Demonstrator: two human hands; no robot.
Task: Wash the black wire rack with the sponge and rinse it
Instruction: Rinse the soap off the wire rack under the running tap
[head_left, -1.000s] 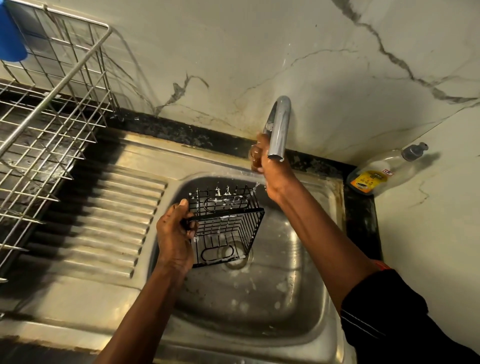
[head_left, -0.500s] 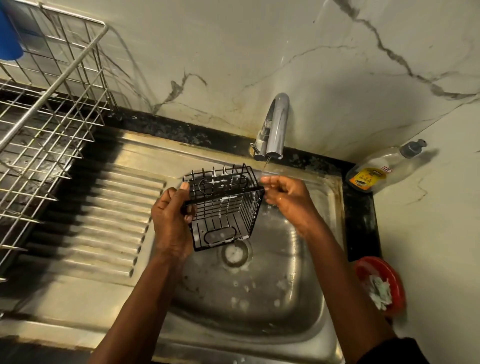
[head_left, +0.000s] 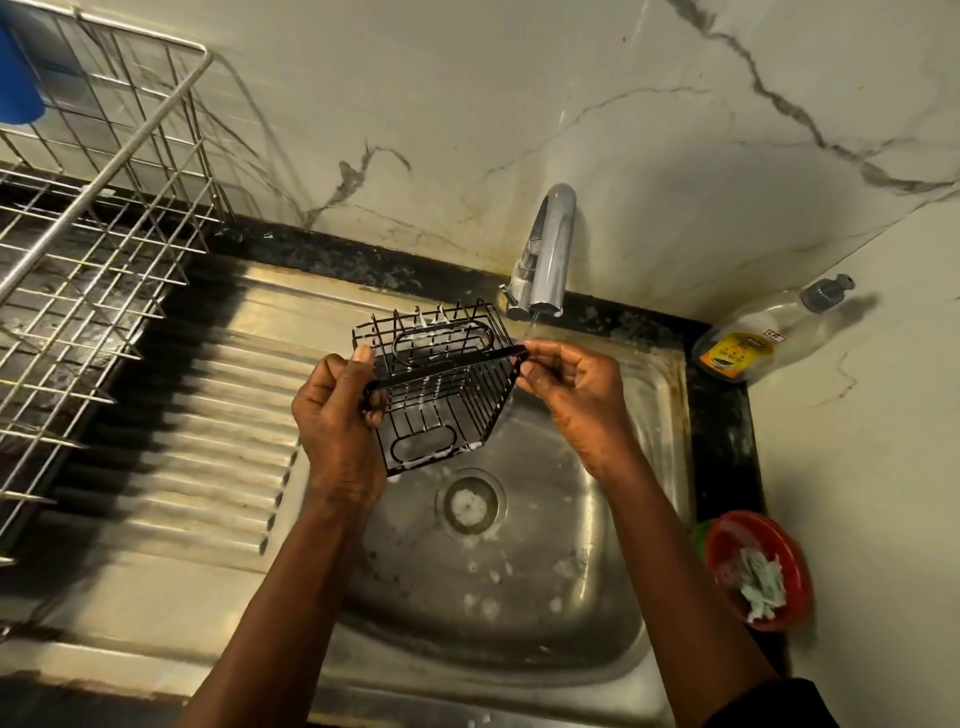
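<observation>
We are holding the black wire rack (head_left: 447, 367) in the air over the sink (head_left: 519, 623), tilted between our two grips and just below the tap (head_left: 550, 249), whose thin stream of water is falling right beside the right grip (head_left: 576, 384). The left grip (head_left: 337, 415) is curling round the rack's left edge, while the right grip is pinching the end of its flat black bar between thumb and fingertips. The rack is showing as a small box of thin black wires with an oval loop in two faces, and white foam is clinging to its upper prongs and lower edge.
</observation>
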